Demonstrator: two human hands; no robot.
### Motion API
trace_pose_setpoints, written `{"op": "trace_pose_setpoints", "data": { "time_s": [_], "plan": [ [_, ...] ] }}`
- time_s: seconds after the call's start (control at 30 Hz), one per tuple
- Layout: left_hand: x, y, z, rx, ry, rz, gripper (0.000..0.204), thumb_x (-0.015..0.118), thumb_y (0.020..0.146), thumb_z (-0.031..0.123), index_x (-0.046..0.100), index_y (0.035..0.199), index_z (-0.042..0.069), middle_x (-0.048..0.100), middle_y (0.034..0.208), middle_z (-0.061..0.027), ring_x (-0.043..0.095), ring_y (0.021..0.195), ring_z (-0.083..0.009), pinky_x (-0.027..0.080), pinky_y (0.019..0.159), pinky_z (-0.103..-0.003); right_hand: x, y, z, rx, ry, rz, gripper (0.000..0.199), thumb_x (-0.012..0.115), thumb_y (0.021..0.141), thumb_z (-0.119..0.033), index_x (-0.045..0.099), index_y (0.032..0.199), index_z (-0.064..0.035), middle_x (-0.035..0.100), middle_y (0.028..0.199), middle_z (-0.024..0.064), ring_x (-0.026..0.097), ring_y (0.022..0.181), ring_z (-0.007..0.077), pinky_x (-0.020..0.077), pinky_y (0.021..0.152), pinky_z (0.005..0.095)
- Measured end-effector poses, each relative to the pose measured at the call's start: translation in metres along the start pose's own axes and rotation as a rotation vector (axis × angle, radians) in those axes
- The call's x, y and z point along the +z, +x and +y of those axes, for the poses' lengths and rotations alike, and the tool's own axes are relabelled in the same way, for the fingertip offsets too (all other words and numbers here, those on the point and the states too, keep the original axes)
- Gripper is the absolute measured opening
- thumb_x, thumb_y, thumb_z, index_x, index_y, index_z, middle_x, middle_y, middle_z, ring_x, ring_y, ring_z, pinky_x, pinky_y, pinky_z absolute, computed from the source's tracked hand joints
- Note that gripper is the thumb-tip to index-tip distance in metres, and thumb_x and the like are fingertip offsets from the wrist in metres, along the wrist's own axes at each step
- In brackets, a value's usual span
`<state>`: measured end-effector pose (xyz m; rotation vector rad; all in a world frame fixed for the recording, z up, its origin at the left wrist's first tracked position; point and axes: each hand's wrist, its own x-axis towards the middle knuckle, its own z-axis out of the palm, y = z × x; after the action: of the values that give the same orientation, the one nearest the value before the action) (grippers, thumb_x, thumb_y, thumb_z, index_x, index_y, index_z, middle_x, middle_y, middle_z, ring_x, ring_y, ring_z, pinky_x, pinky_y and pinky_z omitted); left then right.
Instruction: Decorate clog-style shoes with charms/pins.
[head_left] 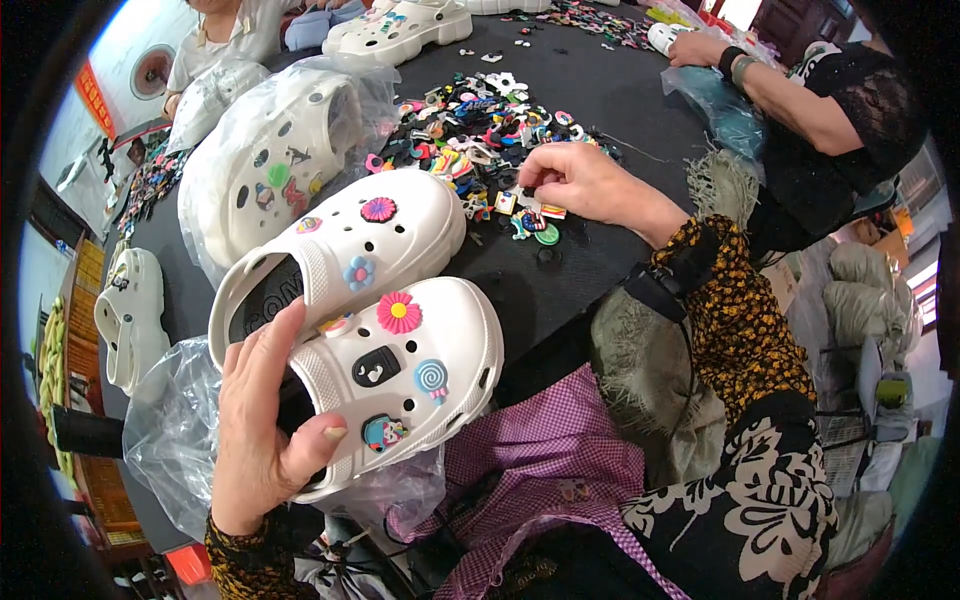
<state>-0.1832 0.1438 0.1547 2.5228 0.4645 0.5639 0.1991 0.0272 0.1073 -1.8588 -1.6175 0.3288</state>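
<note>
My left hand [250, 430] grips a white foam clog [465, 335] by its heel opening, thumb over the side and fingers along the inner edge. Flower, lollipop and other rubber charms sit in some of its holes; other holes are bare. Just behind it lies a second white clog [425, 215], with a pink flower and a blue flower charm. At the near right end of a heap of colourful shoe charms [470, 130], my right hand [585, 185] is pinched, thumb against fingers. What its fingertips hold, if anything, cannot be made out among the charms.
A bagged white clog [235, 195] stands behind the pair, and another clog [135, 310] lies at the left table edge. Clear plastic [185, 440] lies beneath my left hand. Across the dark table [600, 90], co-workers sit, one person's hand [695, 48] on a white clog at far right.
</note>
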Motion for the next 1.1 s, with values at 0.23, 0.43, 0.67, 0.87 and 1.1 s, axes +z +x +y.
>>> {"op": "trace_pose_setpoints", "data": {
  "time_s": [0.23, 0.43, 0.67, 0.87, 1.1],
  "plan": [
    [0.001, 0.0, -0.001, -0.007, -0.004, 0.001, 0.086, 0.059, 0.077, 0.059, 0.046, 0.131, -0.006, 0.058, 0.117, -0.0229, 0.054, 0.106, -0.0355, 0.037, 0.097, -0.041, -0.002, 0.001, -0.015, -0.002, 0.044, -0.019, 0.018, 0.06, 0.076, -0.001, 0.064, 0.094, -0.0004, 0.061, 0.081, 0.001, 0.055, 0.074, 0.0067, 0.0468, 0.068, 0.0236],
    [0.001, 0.0, -0.001, -0.004, -0.001, 0.004, 0.087, 0.059, 0.077, 0.061, 0.046, 0.131, -0.006, 0.058, 0.117, -0.0228, 0.054, 0.107, -0.0357, 0.036, 0.098, -0.042, -0.011, -0.001, -0.028, 0.072, 0.24, 0.054, 0.016, 0.062, 0.079, -0.002, 0.064, 0.094, -0.0001, 0.058, 0.081, -0.0029, 0.051, 0.073, 0.0029, 0.0444, 0.067, 0.02],
    [0.0, 0.0, -0.004, 0.017, 0.029, -0.004, 0.085, 0.06, 0.077, 0.057, 0.046, 0.131, -0.007, 0.057, 0.12, -0.0235, 0.052, 0.11, -0.0375, 0.036, 0.099, -0.043, -0.004, 0.005, -0.054, 0.05, 0.484, 0.009, 0.022, 0.06, 0.085, -0.004, 0.065, 0.106, -0.0003, 0.063, 0.09, 0.0004, 0.057, 0.078, 0.0053, 0.0474, 0.071, 0.0202],
    [-0.002, 0.001, -0.004, 0.049, 0.021, -0.021, 0.082, 0.06, 0.077, 0.055, 0.046, 0.129, -0.007, 0.057, 0.117, -0.0234, 0.053, 0.108, -0.0373, 0.037, 0.095, -0.042, 0.001, 0.014, -0.065, 0.064, 0.944, -0.028, 0.025, 0.054, 0.088, -0.005, 0.063, 0.11, 0.0033, 0.063, 0.093, 0.0052, 0.059, 0.077, 0.0104, 0.0508, 0.073, 0.0256],
    [-0.003, 0.002, -0.003, 0.097, 0.058, -0.016, 0.084, 0.061, 0.078, 0.057, 0.046, 0.129, -0.007, 0.058, 0.113, -0.0223, 0.055, 0.104, -0.0352, 0.038, 0.091, -0.039, 0.007, 0.02, -0.062, 0.04, 1.135, -0.08, 0.027, 0.053, 0.09, -0.007, 0.06, 0.114, 0.0031, 0.064, 0.093, 0.009, 0.06, 0.083, 0.0158, 0.0517, 0.075, 0.0316]
  ]
}}
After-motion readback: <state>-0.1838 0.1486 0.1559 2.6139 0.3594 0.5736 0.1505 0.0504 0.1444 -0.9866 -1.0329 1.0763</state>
